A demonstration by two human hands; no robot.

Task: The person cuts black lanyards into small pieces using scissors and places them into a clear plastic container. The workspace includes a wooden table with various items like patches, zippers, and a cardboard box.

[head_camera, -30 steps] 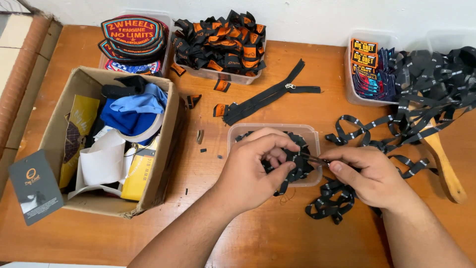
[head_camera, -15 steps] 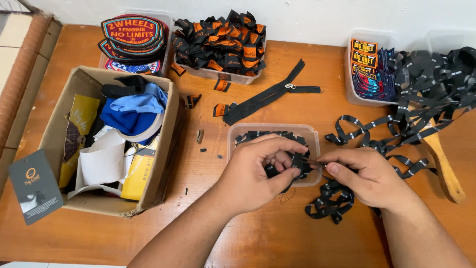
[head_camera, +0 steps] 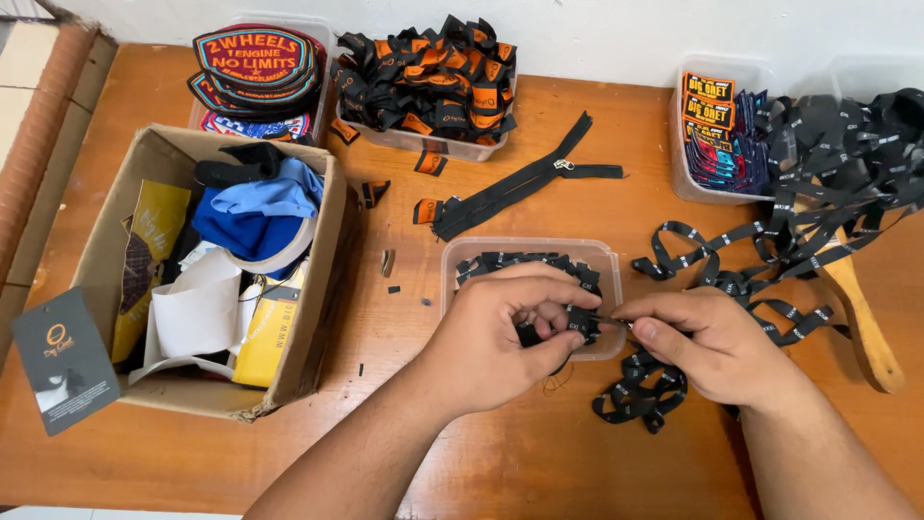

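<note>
While both hands meet over the near edge of a clear plastic tub [head_camera: 606, 258], the left hand [head_camera: 500, 332] curls shut in a tight grip on a small folded black woven label [head_camera: 580, 325], thumb beneath and fingers above. Just right of that grip, the right hand [head_camera: 707, 345] pinches closed on something thin at the label's edge; what it is cannot be told. Behind the grip the tub holds more black labels. Below and right of it, a black label ribbon [head_camera: 640, 395] loops on the wooden worktop [head_camera: 539, 453], trailing off to a tangled heap by a wooden handle [head_camera: 866, 318]. Left of the grip lies bare worktop up to a cardboard box [head_camera: 322, 289]. Both forearms are cut off by the frame's bottom edge.
</note>
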